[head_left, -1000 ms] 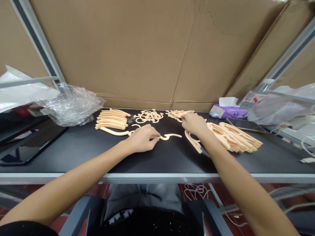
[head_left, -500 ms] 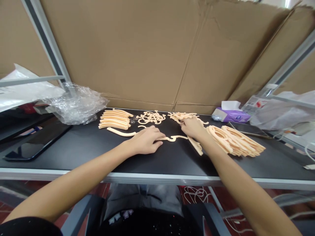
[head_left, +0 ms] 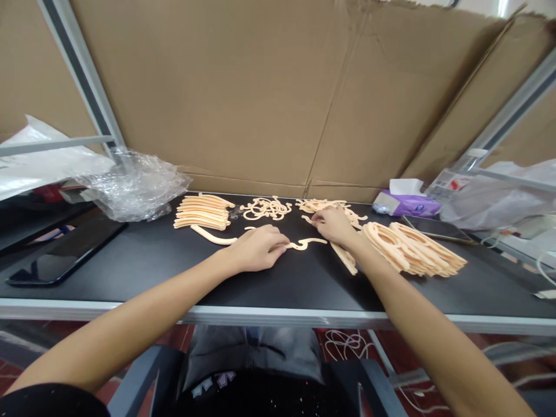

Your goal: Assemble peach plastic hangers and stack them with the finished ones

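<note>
My left hand (head_left: 257, 248) lies on the black table (head_left: 147, 266), fingers pinched on a long, curved peach plastic piece (head_left: 304, 244) that runs left to a tail (head_left: 212, 237). My right hand (head_left: 333, 224) reaches into a small heap of peach parts (head_left: 319, 205) at the back, fingers closed on one of them. A loose curved strip (head_left: 345, 258) lies under my right wrist. A neat stack of curved strips (head_left: 203, 211) sits at the back left, a tangle of small hooks (head_left: 266, 208) in the middle, and a big pile of ring-shaped pieces (head_left: 417, 249) to the right.
Crumpled clear plastic (head_left: 134, 185) lies at the back left beside a dark tablet (head_left: 61, 258). A purple tissue pack (head_left: 406, 202) and a phone (head_left: 436, 229) sit at the back right. A cardboard wall (head_left: 269, 92) closes the rear. Cables (head_left: 542, 266) trail at the far right.
My right hand has shifted a little left and back within the small heap of parts. My left hand stays on the long curved piece, barely moved.
</note>
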Tool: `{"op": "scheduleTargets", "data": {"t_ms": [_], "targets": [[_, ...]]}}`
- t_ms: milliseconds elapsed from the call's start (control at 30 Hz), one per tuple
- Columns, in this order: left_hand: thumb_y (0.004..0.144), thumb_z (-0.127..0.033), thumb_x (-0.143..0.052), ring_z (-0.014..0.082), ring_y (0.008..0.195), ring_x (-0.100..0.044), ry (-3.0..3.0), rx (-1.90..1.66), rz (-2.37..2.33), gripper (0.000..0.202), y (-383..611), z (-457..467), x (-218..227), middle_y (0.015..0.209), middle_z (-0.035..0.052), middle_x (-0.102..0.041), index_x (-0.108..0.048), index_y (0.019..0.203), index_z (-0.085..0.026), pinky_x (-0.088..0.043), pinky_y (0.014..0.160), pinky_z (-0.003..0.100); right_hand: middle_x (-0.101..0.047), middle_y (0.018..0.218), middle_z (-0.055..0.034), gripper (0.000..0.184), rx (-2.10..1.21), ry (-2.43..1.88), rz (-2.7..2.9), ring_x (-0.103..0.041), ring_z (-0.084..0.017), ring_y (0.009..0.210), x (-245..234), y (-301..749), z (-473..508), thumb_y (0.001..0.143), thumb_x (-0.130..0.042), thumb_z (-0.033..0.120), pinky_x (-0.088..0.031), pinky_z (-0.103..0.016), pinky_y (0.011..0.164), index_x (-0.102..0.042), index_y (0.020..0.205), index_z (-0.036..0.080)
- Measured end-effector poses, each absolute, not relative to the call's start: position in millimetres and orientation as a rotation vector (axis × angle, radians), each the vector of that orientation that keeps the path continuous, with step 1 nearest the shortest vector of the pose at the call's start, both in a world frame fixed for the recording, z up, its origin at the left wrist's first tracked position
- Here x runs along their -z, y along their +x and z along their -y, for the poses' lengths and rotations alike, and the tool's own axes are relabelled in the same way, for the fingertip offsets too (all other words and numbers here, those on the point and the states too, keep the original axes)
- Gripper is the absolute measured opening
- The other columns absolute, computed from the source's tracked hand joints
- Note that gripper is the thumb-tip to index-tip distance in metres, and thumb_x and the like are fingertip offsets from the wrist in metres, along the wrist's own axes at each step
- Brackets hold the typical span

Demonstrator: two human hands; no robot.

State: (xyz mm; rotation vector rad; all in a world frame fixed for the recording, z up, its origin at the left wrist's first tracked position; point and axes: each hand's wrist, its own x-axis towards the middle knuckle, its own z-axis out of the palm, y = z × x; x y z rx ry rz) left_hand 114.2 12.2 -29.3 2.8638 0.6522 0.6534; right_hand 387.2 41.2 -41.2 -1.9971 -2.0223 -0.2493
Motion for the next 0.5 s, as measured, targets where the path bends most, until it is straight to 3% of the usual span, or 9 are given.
{"op": "scheduleTargets", "data": {"t_ms": [167,500], "targets": [[0.098,-0.029,-0.051,0.0223,0.098,-0.064,2.838,-0.722,-0.693,0.027,114.9,-11.4,25.9,0.101,0.0095,-0.071,-0.073,0.109,-0.016,-0.051,0.09,0.036,-0.066,0.115,-0.0145,0.019,0.348,-1.908,2.004,-0.051,-0.031,0.113,40.0,379.2,-34.7,0.09,-0.054,0.025,-0.036,-0.043,0.096,-0.072,0.093,0.018],[0.097,-0.027,-0.051,0.0222,0.096,-0.065,2.804,-0.924,-0.835,0.026,110.9,-24.2,23.0,0.097,0.009,-0.073,-0.074,0.096,-0.016,-0.051,0.09,0.036,-0.07,0.1,-0.0118,0.018,0.44,-1.485,1.997,-0.054,-0.029,0.101,22.4,347.9,-18.1,0.095,-0.046,0.024,-0.035,-0.041,0.088,-0.063,0.095,0.019]]}}
